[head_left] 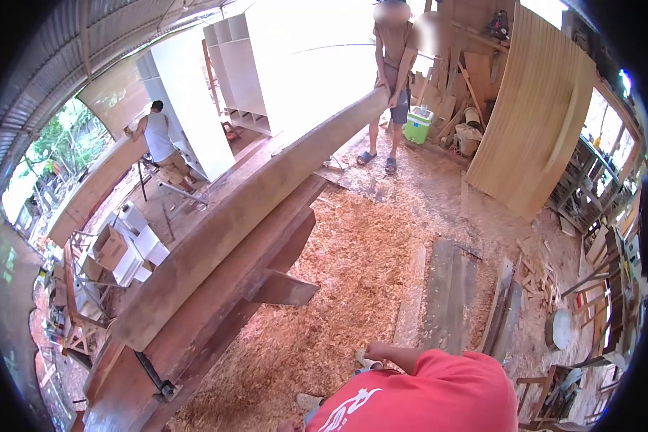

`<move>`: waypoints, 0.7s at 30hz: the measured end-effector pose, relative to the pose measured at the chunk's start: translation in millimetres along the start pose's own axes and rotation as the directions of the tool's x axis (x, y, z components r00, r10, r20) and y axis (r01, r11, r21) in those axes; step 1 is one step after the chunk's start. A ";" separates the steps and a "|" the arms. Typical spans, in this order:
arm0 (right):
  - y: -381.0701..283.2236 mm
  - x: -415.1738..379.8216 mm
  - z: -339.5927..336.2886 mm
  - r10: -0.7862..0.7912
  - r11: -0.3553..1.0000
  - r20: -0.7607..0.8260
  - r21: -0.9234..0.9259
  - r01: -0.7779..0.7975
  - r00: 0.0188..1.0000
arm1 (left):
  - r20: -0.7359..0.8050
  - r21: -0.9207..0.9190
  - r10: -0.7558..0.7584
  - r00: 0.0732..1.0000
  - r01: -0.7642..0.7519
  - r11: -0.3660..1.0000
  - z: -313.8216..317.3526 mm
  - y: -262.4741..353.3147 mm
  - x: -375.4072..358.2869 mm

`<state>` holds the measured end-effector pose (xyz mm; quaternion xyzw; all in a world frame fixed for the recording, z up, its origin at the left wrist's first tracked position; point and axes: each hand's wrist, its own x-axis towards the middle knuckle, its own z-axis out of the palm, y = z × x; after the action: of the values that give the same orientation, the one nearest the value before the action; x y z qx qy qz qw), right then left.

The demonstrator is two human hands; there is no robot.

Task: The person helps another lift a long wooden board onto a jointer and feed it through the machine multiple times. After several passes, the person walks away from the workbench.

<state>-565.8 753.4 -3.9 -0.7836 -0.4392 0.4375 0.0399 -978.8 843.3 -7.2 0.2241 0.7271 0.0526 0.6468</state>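
My right hand (pixel 374 351) is low beside the red shirt, close to one of my feet (pixel 366 360); its fingers are too small to make out. Only a bit of my left hand (pixel 288 426) shows at the bottom edge, near the other foot (pixel 309 400), with its fingers hidden. To the left, a long thick wooden beam (pixel 216 237) lies slanted over a reddish wooden structure (pixel 223 309). A co-worker (pixel 394 57) stands at the beam's far end with both hands on it. A dark clamp (pixel 164 389) sits beneath the near end.
Wood shavings (pixel 353 259) cover the floor. Boards (pixel 446 295) lie on the right, and a large curved panel (pixel 536 108) leans behind them. A green cooler (pixel 417 124) is at the back. Another person (pixel 158 137) stands at the left beside a long board (pixel 97 183).
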 end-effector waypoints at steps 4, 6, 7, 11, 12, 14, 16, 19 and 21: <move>-27.1 2.3 -7.0 -0.082 0.995 -0.029 0.052 0.084 0.996 | -0.031 -0.017 0.021 0.999 -0.022 1.000 -6.3 -4.5 -5.4; -34.8 -1.7 -8.7 -0.074 0.987 -0.053 0.138 0.080 0.996 | -0.037 -0.018 0.033 0.999 -0.034 0.999 -7.5 -6.9 -6.7; -37.7 -2.5 -11.9 -0.057 0.991 -0.018 0.120 0.059 0.998 | -0.036 -0.015 0.037 0.999 -0.038 0.999 -5.9 -5.6 -11.7; -35.0 -8.3 -13.1 -0.039 0.992 -0.007 0.118 0.040 0.999 | 0.045 -0.026 0.066 0.997 -0.065 0.998 0.6 -2.8 -20.3; -32.9 -10.9 -14.1 -0.032 0.993 0.015 0.113 0.030 0.999 | 0.074 -0.057 0.077 0.994 -0.073 0.996 1.6 -3.3 -19.4; -23.2 -11.0 -11.1 -0.009 0.995 0.033 0.099 0.006 0.999 | 0.054 -0.039 0.083 0.995 -0.081 0.996 1.4 -3.9 -15.3; -12.3 -8.3 -4.2 0.023 0.996 0.026 0.081 -0.025 0.999 | 0.050 -0.049 0.101 0.994 -0.098 0.994 -1.1 -5.7 -6.5; -3.5 -9.1 -2.1 0.032 0.996 0.046 0.077 -0.035 0.998 | 0.015 -0.056 0.109 0.994 -0.108 0.993 -3.9 -9.6 -5.0; -2.5 -10.9 -1.6 0.046 0.997 0.024 0.058 -0.047 0.999 | -0.074 0.010 0.071 0.995 -0.071 0.997 7.8 4.7 -46.1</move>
<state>-568.8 747.6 5.3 -0.7871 -0.4082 0.4599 0.0479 -967.2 827.7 35.5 0.2502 0.7425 0.0813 0.6160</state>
